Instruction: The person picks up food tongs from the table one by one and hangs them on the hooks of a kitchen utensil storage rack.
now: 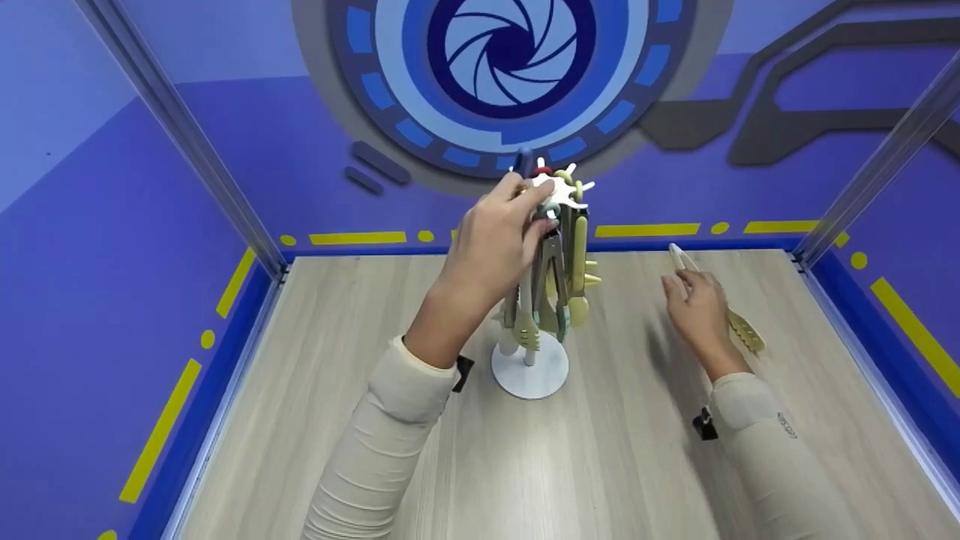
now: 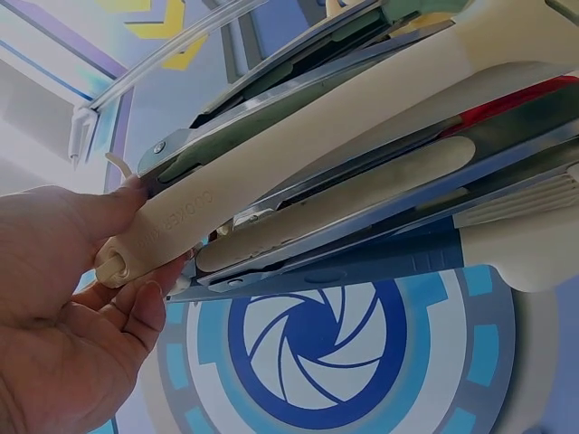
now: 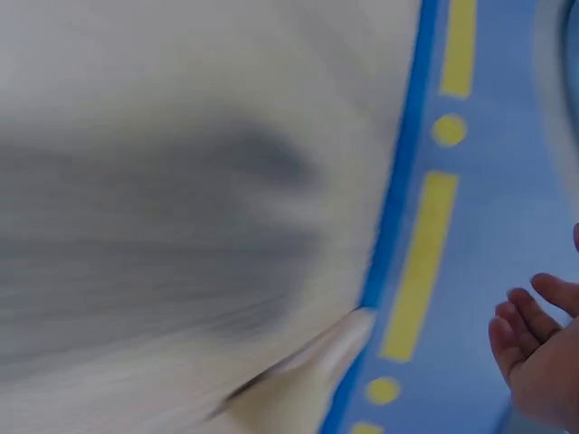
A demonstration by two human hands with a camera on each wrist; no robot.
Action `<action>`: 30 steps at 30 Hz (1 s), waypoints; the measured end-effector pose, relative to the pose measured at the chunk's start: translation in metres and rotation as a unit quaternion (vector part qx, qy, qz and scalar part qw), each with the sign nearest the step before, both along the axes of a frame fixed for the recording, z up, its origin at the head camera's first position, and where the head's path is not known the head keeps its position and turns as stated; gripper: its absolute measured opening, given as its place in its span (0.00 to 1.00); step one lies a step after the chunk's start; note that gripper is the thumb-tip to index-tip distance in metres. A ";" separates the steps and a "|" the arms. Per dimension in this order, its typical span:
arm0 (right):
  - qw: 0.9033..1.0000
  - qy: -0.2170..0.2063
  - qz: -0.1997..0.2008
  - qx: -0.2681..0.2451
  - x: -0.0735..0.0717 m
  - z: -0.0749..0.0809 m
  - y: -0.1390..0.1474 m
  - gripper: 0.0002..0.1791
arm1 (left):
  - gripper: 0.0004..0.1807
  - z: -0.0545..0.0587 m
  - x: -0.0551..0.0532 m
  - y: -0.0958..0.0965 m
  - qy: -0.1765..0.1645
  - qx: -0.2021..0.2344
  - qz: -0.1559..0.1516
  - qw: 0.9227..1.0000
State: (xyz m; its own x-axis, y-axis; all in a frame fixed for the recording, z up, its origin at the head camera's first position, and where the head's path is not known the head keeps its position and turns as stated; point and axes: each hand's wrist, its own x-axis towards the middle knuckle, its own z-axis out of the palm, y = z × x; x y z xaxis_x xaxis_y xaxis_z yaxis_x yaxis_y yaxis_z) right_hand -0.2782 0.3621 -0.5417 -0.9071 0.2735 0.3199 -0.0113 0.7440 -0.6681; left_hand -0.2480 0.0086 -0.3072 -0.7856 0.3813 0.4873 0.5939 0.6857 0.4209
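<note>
In the head view my left hand (image 1: 487, 232) is at the top of a white utensil stand (image 1: 544, 375). Its thumb and fingers pinch the ring end of a cream-handled slotted utensil (image 2: 298, 149), which hangs head down among other utensils. A pair of tongs (image 1: 746, 334) with a yellowish toothed head lies on the table at the right. My right hand (image 1: 697, 311) hovers over these tongs, partly hiding them. In the right wrist view its fingers (image 3: 525, 330) are loosely bent with nothing between them, and one end of the tongs (image 3: 308, 380) shows below.
Several utensils hang on the stand, among them metal tongs (image 1: 553, 262), a yellow-handled one (image 1: 580, 259) and a dark blue brush (image 2: 362, 262). Blue printed walls (image 1: 225, 187) enclose the wooden table (image 1: 337, 360) at the back and both sides.
</note>
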 end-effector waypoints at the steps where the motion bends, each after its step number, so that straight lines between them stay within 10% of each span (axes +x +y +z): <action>1: 1.000 -0.019 -0.009 0.009 -0.001 -0.005 0.008 0.26 | 0.23 0.000 0.000 -0.001 0.000 -0.001 0.001 1.000; 16: 0.972 -0.210 -0.003 0.102 -0.010 -0.049 0.064 0.33 | 0.23 -0.001 0.000 -0.004 -0.007 0.007 0.001 1.000; 30: 0.969 -0.237 -0.017 0.066 -0.013 -0.057 0.073 0.29 | 0.23 -0.001 -0.003 -0.001 -0.006 0.005 -0.005 1.000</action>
State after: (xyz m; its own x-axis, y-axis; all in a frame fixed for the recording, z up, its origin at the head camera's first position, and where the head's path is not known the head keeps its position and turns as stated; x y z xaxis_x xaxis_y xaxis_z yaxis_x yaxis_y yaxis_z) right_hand -0.2909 0.4347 -0.5989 -0.9521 0.2902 -0.0965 0.2992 0.8182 -0.4910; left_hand -0.2507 0.0080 -0.3080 -0.7877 0.3849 0.4810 0.5955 0.6757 0.4345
